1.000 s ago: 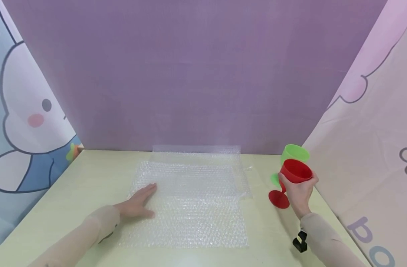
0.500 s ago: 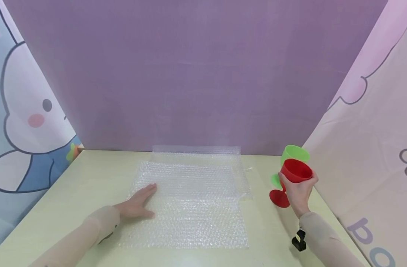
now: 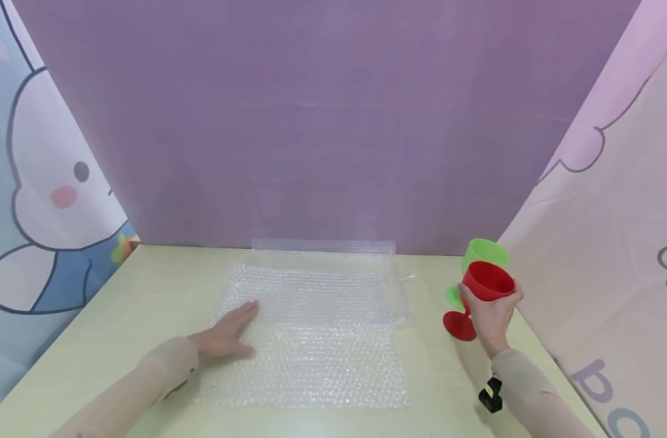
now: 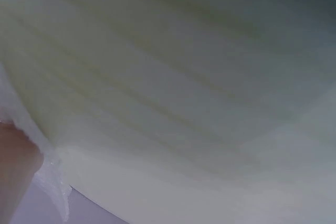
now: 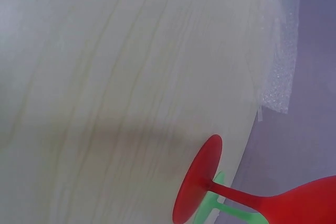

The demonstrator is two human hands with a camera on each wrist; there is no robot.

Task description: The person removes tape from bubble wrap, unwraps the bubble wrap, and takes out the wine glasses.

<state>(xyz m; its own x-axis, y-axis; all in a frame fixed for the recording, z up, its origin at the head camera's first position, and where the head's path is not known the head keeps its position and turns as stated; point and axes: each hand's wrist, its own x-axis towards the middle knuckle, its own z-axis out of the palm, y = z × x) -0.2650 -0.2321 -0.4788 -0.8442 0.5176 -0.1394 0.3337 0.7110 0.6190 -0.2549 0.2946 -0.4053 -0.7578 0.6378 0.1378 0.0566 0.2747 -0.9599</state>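
On the right of the head view, my right hand (image 3: 492, 316) grips the bowl of a red plastic goblet (image 3: 489, 281), thumb on one side and fingers on the other. The goblet leans a little, and its round foot (image 5: 198, 179) shows in the right wrist view; whether it touches the table I cannot tell. Just behind stands a green goblet (image 3: 483, 249), partly hidden by the red one. My left hand (image 3: 226, 334) rests with spread fingers on the left part of a clear bubble wrap sheet (image 3: 322, 365). A fingertip (image 4: 18, 161) appears in the left wrist view.
Layers of bubble wrap overlap toward the back, where the far end (image 3: 322, 246) reaches the purple backdrop (image 3: 322, 121). A pale wooden table (image 3: 131, 304) lies beneath everything. Printed cloth panels (image 3: 612, 243) flank both sides, the right one close to the goblets.
Almost nothing differs; the head view has shifted very slightly. Over the last second the red goblet's foot has moved slightly. Both hands stay in place.
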